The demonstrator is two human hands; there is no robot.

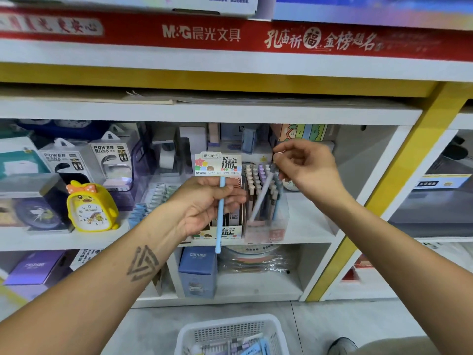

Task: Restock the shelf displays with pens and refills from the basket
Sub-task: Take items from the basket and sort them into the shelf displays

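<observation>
At the middle shelf, dead ahead, I judge we are mid-restock, feeding pens one at a time into the clear pen holder (266, 221). My left hand (207, 203) grasps one blue pen (220, 213) upright, its fingers curled round the barrel, waiting in front of the refill box (218, 201). My right hand (307, 165), at two o'clock from the left, pinches the top of one pale pen (261, 196), which slants down into the holder with its lower end near the floor of it. So I count two pens in hand, one each. The holder already carries a crowd of capped pens, too tightly packed to count. The basket (231, 334) sits on the floor at six o'clock with more stock inside, blurred beyond counting. Next, I reckon, the right hand should let the pale pen settle upright among its neighbours, then take the blue one across. That calls for a free gap in the rows and a straight drop, so nothing tips.
</observation>
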